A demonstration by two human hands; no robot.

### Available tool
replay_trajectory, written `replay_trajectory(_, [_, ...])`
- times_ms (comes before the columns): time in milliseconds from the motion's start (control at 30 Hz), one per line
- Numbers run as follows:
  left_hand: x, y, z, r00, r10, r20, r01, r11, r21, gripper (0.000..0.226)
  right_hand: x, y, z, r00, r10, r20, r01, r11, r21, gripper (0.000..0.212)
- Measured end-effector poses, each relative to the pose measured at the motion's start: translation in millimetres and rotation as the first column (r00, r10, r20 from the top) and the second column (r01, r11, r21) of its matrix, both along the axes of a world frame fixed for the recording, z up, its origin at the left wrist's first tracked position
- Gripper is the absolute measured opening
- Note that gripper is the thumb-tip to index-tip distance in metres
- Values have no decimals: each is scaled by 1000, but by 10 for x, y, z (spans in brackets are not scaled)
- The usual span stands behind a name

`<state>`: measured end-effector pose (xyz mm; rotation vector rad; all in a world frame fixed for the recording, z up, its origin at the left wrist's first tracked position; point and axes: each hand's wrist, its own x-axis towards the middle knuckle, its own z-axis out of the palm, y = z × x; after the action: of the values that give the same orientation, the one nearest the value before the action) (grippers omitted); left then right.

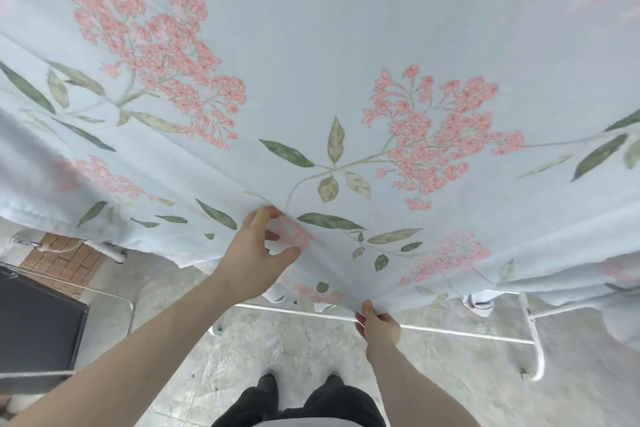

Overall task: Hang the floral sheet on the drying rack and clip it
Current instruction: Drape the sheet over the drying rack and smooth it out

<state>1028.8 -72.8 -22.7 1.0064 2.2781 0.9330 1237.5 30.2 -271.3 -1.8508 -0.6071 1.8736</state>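
no text, label, brand or number could be read anywhere; the floral sheet (pixel 311 45) bore only printed pink blossoms and green leaves, no lettering.

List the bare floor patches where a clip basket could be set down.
Free: floor between the shoes and the rack's bottom rail; floor between the dark box and the left arm. Crowded: everywhere under the sheet, which both hands are handling.

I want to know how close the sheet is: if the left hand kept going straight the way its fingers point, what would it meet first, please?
The floral sheet itself. The left hand points up and forward into the draped cloth, its fingertips apparently already touching it, though depth is hard to judge.
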Motion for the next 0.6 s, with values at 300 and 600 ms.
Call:
replay_trajectory(300, [-51, -45, -215, 994, -80, -69, 73, 993, -97, 68, -20, -114, -361, 997, -7, 71, 8, 1000, -10, 22])
replay_trajectory(600, [-274, -318, -615, 986, -136, -101, 125, 986, -107, 58, -56, -190, -882, 986, 27, 165, -12, 996, -93, 24])
